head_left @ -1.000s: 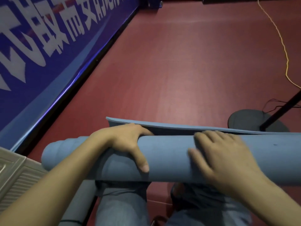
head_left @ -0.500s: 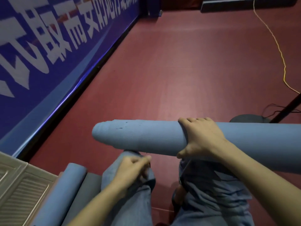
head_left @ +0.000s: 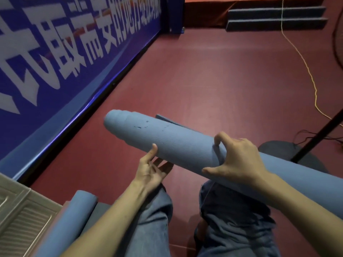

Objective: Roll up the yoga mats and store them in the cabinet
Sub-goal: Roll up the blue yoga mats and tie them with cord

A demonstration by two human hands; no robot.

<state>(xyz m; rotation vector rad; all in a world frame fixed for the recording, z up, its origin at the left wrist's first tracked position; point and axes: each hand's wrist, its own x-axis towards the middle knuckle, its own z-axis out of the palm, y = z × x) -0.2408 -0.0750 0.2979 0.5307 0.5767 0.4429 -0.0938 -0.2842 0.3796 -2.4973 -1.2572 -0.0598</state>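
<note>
Now the rolled mat (head_left: 178,143) lies aslant over the person's knees, its far end toward ten o'clock, its near end running off at four. The right hand (head_left: 239,160) curls over its top, fingers hooked on the loose edge. The left hand (head_left: 151,170), palm up and fingers relaxed, supports it from beneath, thumb against its side. A second mat (head_left: 68,225) lies at seven o'clock beside the cabinet (head_left: 20,217).

i've got the rolled blue yoga mat (head_left: 181,145) off the floor, tilted, far end up-left, w/ scuffs. second rolled blue mat (head_left: 74,219) lies bottom left beside the beige cabinet (head_left: 20,216).
</note>
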